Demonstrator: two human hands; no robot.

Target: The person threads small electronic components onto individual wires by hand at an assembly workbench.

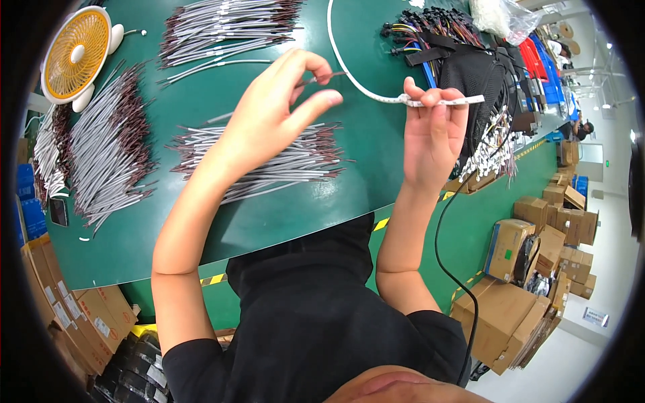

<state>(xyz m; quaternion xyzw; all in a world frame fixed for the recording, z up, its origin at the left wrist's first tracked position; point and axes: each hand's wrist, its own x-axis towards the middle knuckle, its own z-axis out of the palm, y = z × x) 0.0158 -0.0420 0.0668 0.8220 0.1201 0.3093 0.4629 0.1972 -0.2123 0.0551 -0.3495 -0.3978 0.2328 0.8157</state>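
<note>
My left hand (272,107) is raised over the table, its fingers curled round a thin grey cable (220,118). The cable's brown wire end pokes out past the fingertips, and its middle is hidden behind the hand. Its thumb sticks out apart from the index finger. To the right, my right hand (435,131) is closed on a long white tube (366,91) with small dark marks. The tube's free end points right beyond the fingers, and the rest curves away to the far edge. Beneath my left forearm lies a pile of grey cables with brown ends (282,161).
More cable bundles (228,30) lie at the far side and left (111,148). A yellow and white fan (77,54) stands far left, a phone (59,211) near the left edge. A black bag (463,70) and wire harnesses (494,141) sit right. Cardboard boxes (500,316) fill the floor.
</note>
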